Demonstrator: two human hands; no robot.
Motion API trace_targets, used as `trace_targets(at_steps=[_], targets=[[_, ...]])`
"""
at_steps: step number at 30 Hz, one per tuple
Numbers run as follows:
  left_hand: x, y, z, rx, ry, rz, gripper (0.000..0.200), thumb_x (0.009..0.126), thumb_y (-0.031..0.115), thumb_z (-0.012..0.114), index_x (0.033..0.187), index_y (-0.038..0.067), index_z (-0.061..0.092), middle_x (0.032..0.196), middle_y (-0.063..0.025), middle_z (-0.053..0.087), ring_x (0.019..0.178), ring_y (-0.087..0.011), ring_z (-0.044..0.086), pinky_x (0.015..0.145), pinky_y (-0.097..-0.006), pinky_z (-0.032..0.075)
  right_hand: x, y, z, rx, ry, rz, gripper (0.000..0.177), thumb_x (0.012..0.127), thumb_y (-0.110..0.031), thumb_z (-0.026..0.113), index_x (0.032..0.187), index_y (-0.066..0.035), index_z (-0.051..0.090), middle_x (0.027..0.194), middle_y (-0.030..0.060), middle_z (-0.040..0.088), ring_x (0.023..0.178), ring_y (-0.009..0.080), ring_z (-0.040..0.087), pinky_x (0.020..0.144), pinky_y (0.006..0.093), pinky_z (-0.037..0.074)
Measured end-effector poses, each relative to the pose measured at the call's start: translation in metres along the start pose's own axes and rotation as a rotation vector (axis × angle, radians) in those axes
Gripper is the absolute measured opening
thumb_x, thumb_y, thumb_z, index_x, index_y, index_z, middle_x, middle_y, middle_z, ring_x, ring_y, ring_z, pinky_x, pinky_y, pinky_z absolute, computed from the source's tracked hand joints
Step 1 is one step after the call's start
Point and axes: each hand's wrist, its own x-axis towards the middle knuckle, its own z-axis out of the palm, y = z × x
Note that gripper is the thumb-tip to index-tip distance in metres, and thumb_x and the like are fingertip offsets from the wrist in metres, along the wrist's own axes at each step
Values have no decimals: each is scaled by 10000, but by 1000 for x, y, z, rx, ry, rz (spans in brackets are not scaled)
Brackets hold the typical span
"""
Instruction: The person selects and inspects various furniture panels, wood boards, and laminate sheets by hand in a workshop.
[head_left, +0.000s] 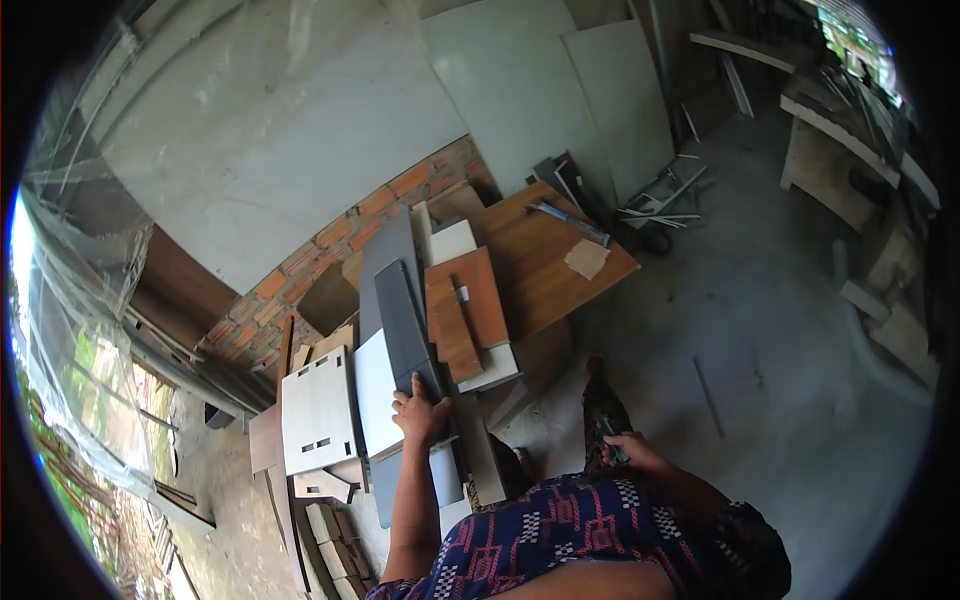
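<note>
My left hand [420, 410] rests on the near part of a long dark grey board [398, 310], its fingers stretched out and apart. That board lies at a slant on a stack of panels. Beneath and beside it shows a white panel [374, 385]. A narrow brown wood strip [455, 330] lies on an orange-brown panel [483, 295] to the right of the board. Near my right thigh, my right hand [638, 453] is closed around a small dark object [615, 455], whose kind is too small and partly hidden to tell.
A pale panel with slots [318, 410] lies left of the stack. A brown wooden board [545, 250] holds a blue-handled tool [570, 220] and a cardboard scrap [587, 259]. Large panels [520, 90] lean on the wall. A thin strip [708, 395] lies on the floor.
</note>
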Motion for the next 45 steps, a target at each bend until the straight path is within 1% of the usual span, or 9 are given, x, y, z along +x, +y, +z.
trace_targets(at_steps=[4, 7, 10, 13, 23, 27, 36, 40, 45], targets=[[-2, 2, 2, 20, 50, 24, 842, 640, 420, 658, 1368, 152, 330, 1240, -312, 363, 1135, -435, 378, 962, -490, 296, 4, 6, -4, 1, -20, -47, 182, 822, -186, 613, 853, -12, 572, 725, 94, 607, 604, 202, 616, 519, 317, 501], [-5, 2, 2, -3, 50, 31, 836, 647, 430, 649, 1369, 154, 329, 1271, -328, 344, 1173, -451, 351, 984, -501, 262, -11, -1, 7, 71, -4, -125, 161, 799, -163, 642, 806, -24, 561, 674, 87, 590, 575, 201, 617, 472, 310, 495], [-4, -2, 7, -16, 74, 21, 819, 666, 433, 634, 1373, 160, 322, 1308, -346, 306, 1211, -459, 315, 998, -508, 239, -37, -18, 23, -18, 9, -231, 151, 805, -145, 634, 831, -22, 550, 691, 85, 590, 571, 191, 614, 476, 306, 496], [-6, -3, 7, -17, 81, 15, 827, 667, 437, 635, 1376, 160, 313, 1318, -350, 293, 1220, -455, 308, 997, -504, 238, -51, -31, 32, -58, -15, -220, 153, 829, -152, 599, 886, -23, 538, 734, 89, 602, 577, 191, 615, 489, 301, 498], [-20, 6, -4, -63, 82, -19, 837, 661, 436, 651, 1374, 165, 306, 1343, -351, 252, 1212, -450, 314, 983, -505, 238, -31, -24, 40, -96, -75, -200, 167, 808, -144, 624, 877, -19, 538, 714, 76, 584, 560, 193, 610, 479, 306, 500], [-16, 3, 2, -55, 99, -40, 869, 640, 457, 677, 1378, 200, 295, 1361, -310, 247, 1213, -441, 317, 986, -505, 255, -10, -14, 35, -140, -42, -144, 174, 799, -146, 631, 872, -18, 538, 693, 74, 577, 541, 193, 605, 451, 308, 492], [-16, 1, 6, -42, 146, -28, 798, 687, 417, 667, 1360, 169, 319, 1340, -335, 256, 1191, -432, 335, 974, -490, 264, -2, -8, 46, -214, 33, -183, 137, 794, -114, 609, 850, -18, 529, 674, 77, 560, 498, 195, 585, 404, 303, 461], [-18, 0, 5, -88, 159, -30, 822, 662, 412, 670, 1365, 173, 317, 1338, -331, 266, 1171, -420, 356, 962, -474, 277, -5, -5, 53, -219, 146, -213, 104, 784, -89, 600, 826, -29, 526, 648, 62, 532, 452, 178, 552, 386, 302, 443], [-20, 0, 1, -131, 144, -53, 855, 647, 429, 665, 1375, 173, 297, 1365, -332, 228, 1181, -412, 354, 957, -440, 286, -16, -8, 65, -368, 149, -283, 144, 799, -126, 600, 824, -36, 491, 649, 48, 512, 453, 172, 540, 388, 292, 412]])
